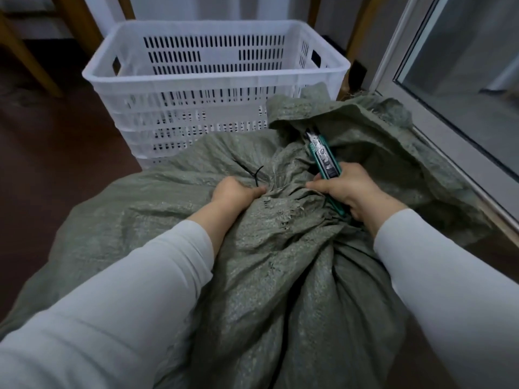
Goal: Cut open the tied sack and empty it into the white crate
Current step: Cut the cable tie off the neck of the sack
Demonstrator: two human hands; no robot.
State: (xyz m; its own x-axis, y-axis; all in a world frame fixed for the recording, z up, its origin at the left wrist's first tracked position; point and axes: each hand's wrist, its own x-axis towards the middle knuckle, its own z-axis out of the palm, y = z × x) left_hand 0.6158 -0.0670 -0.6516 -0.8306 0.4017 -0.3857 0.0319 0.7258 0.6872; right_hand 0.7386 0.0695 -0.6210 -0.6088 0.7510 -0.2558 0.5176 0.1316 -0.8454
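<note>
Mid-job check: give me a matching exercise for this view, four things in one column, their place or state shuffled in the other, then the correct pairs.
Things:
1. white crate
2. utility knife
3. black tie
4. left hand

Places or states:
A. gripped in the right hand, blade end pointing away from the person
B. standing behind the sack, nothing visible inside
C. clutching the gathered sack fabric
D. around the bunched neck, just beyond the left hand

Pairs: 1-B, 2-A, 3-D, 4-C
</note>
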